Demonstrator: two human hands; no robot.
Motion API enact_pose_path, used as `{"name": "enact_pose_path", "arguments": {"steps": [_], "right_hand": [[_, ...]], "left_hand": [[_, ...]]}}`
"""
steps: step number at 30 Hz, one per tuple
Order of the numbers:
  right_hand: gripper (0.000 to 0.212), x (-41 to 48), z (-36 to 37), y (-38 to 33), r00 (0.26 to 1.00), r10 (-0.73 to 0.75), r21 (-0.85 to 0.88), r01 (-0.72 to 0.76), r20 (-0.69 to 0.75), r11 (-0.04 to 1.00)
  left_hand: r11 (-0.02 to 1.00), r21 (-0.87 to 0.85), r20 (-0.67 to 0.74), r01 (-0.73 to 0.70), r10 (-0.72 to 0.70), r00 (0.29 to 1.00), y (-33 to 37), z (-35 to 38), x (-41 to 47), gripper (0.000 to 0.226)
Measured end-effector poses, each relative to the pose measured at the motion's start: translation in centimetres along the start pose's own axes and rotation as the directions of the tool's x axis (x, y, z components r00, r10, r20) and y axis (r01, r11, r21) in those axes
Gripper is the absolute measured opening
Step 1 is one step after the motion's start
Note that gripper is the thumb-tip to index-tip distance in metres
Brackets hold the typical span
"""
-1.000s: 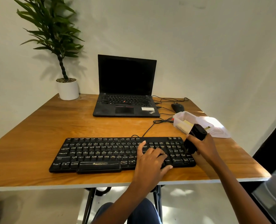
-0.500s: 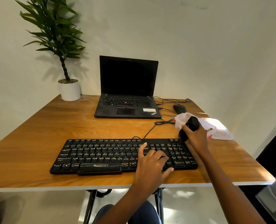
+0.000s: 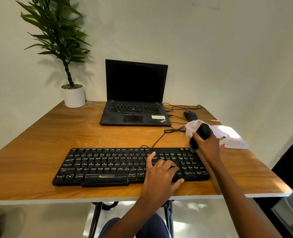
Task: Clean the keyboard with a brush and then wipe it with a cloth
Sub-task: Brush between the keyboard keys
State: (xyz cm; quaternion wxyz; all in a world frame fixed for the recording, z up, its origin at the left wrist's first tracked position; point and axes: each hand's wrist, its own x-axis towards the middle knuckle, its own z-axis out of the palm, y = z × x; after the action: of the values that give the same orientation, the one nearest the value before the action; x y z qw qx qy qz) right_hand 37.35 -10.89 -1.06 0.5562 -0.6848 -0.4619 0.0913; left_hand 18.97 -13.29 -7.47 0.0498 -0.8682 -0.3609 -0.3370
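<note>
Wooden-topped rectangular table [image 3: 39, 152]: white edge, dark metal legs.

Items around, taken from the table's centre:
- Open black laptop [image 3: 135, 93], 12 o'clock, screen dark.
- Green leafy plant [image 3: 56, 31] in a round white pot [image 3: 74, 97], 10 o'clock, at the far corner against the wall.
- Clear plastic container [image 3: 231, 136], 3 o'clock, near the right edge. Its contents cannot be made out.
- Black computer mouse [image 3: 190, 115], 1 o'clock, between the laptop and the container.
- Thin black cables [image 3: 159, 138] run from the keyboard's rear edge toward the laptop's right side.

Task item: the black full-size wired keyboard [image 3: 108, 165] lies flat at 6 o'clock, parallel to the near edge. Its keys have pale legends. Its right third is partly covered by both arms.

Left hand [image 3: 161, 176]: rests palm down on the keys at the keyboard's 4 o'clock, fingers spread and lightly bent, grasping nothing.

Right hand [image 3: 207, 145]: clenched round a black short-handled brush [image 3: 203, 131], which is tilted. The brush's lower end is at the keyboard's 2 o'clock corner; contact with the keys cannot be confirmed. Hand and brush block part of the container.

Markings: "ZEBRONICS" on the keyboard's front lip below the space bar. "ThinkPad" on the laptop's palm rest at 4 o'clock, beside a white sticker that is illegible.
</note>
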Motion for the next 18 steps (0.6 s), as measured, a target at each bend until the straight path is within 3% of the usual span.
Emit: {"name": "enact_pose_path", "arguments": {"steps": [3,8,10,14,16,18], "right_hand": [[0.036,-0.7,-0.5,0.2,1.0,0.016,0.049,-0.017,0.016,0.999],[0.008,-2.3,-3.6,1.2,0.995,0.041,-0.029,-0.039,0.088,0.999],[0.009,-2.4,-4.6,0.8,0.999,0.013,-0.107,-0.008,0.048,0.994],[0.01,-3.1,-5.0,0.4,0.999,0.037,0.039,-0.037,0.007,0.999],[0.009,-3.6,-4.9,0.7,0.998,0.025,-0.109,-0.018,0.064,0.994],[0.016,-3.9,-5.2,0.9,1.0,-0.009,-0.143,0.005,-0.027,0.99]], "left_hand": [[1.0,-0.003,-0.008,0.003,-0.003,1.0,0.0,-0.1,0.0,0.041],[1.0,0.003,-0.013,0.005,-0.005,1.0,0.0,0.0,0.0,0.042],[1.0,-0.005,-0.014,0.005,-0.005,1.0,0.0,0.0,0.0,0.042],[1.0,-0.008,-0.014,0.008,-0.008,1.0,0.0,-0.1,0.0,0.042],[1.0,-0.007,-0.005,0.009,-0.009,1.0,0.1,-0.1,0.0,0.042],[1.0,-0.012,-0.006,0.008,-0.008,1.0,0.0,-0.1,0.0,0.042]]}}
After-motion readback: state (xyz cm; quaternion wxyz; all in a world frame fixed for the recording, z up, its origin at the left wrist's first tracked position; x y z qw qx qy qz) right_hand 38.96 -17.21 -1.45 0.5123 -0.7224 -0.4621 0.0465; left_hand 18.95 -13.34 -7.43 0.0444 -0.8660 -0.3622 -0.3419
